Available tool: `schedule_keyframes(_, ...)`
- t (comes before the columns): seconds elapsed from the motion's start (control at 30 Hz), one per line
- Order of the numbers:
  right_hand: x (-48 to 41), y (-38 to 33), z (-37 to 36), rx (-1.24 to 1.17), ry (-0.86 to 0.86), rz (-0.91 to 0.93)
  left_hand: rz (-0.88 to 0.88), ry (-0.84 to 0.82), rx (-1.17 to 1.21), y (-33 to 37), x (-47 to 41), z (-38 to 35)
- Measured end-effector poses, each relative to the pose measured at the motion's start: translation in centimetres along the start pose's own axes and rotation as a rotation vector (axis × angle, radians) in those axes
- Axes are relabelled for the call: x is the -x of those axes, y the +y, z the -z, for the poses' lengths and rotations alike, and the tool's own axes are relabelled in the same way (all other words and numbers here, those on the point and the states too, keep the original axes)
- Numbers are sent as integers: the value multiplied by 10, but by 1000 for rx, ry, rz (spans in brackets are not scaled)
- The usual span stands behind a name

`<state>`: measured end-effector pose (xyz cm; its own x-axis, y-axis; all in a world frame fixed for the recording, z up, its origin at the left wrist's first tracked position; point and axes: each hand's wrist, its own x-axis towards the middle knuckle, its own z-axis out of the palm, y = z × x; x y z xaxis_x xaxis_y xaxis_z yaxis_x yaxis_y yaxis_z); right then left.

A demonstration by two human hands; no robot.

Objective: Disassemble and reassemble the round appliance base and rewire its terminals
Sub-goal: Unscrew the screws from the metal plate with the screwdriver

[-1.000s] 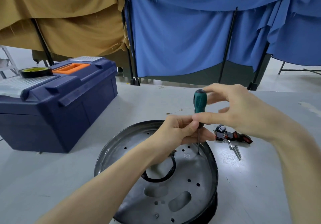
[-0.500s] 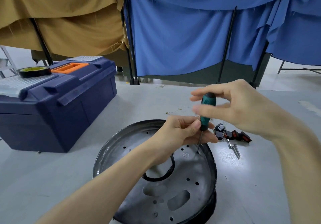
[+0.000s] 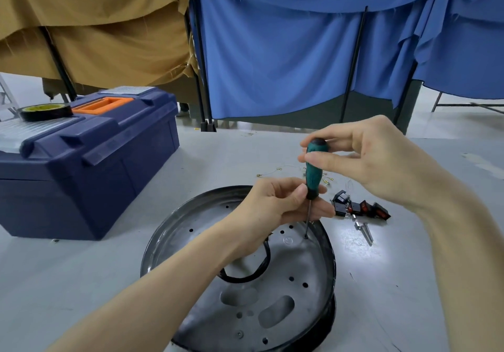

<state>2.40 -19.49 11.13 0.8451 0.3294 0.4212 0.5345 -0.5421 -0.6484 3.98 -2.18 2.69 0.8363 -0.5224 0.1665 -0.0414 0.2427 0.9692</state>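
The round metal appliance base (image 3: pixel 297 291) lies bottom-up on the grey table, with several holes and a black cable looping out of a slot. A green-handled screwdriver (image 3: pixel 313 168) stands nearly upright, its tip in a hole near the base's far right rim. My right hand (image 3: pixel 362 158) pinches the top of the handle. My left hand (image 3: pixel 278 207) steadies the lower handle and shaft with thumb and fingers, resting over the base's far edge.
A dark blue toolbox (image 3: pixel 87 160) with an orange handle stands at the left, a roll of black tape (image 3: pixel 46 111) on its lid. Black and red rocker switches (image 3: pixel 360 209), a small metal part (image 3: pixel 364 231) and thin wires with terminals (image 3: pixel 275 171) lie right of and behind the base.
The screwdriver tilted to the right, then came back nearly upright. My right hand's fingers shifted on the handle top. The tip stayed in the same hole, and my left hand kept its place.
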Motion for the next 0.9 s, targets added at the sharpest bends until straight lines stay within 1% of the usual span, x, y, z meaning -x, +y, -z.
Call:
schedule_keyframes(0.1, -4, 1, -7, -5, 144, -44, 10, 9, -17, 2, 0, -2)
schedule_keyframes(0.17, -5, 2, -12, 85, 212, -28, 2, 3, -35, 2, -1, -2)
schedule_keyframes(0.2, -6, 3, -13, 132, 214, -22, -1, -6, -45, 1, -1, -2)
schedule_keyframes(0.23, -5, 3, -12, 144, 180, -22, -6, -15, -56, 0, -1, -3)
schedule_keyframes(0.33, 1, 1, -2, 41, -61, -66, -1, -52, -71, -1, 0, -3)
schedule_keyframes(0.4, 2, 2, 3, -27, -150, -36, 4, -59, -65, -1, 0, -4)
schedule_keyframes(0.43, 1, 2, 2, -63, -147, -16, 4, -56, -58, 0, 0, -4)
schedule_keyframes(0.5, -2, 3, -5, -81, -40, 2, 2, -42, -39, 1, 0, -4)
schedule_keyframes(0.57, -5, 4, -15, 26, 103, 20, -8, -29, -54, 2, 1, -4)
schedule_keyframes(0.6, -6, 3, -19, 57, 148, 21, -16, -29, -65, 2, 1, -4)
schedule_keyframes(0.63, -6, 3, -20, 53, 150, 20, -22, -34, -72, 1, 1, -3)
schedule_keyframes(0.67, -5, 2, -18, 18, 112, 11, -26, -39, -78, 1, 1, -2)
schedule_keyframes(0.77, -2, 2, -4, -151, -79, -7, -6, -73, -86, -1, 0, -1)
schedule_keyframes(0.8, -1, 4, -1, -160, -94, 20, -1, -78, -80, -1, 0, 0)
schedule_keyframes(0.83, -1, 5, 0, -144, -69, 47, -1, -74, -70, -1, 0, -1)
schedule_keyframes(0.9, -3, 6, -4, -108, 36, 47, 0, -45, -50, 1, 0, -2)
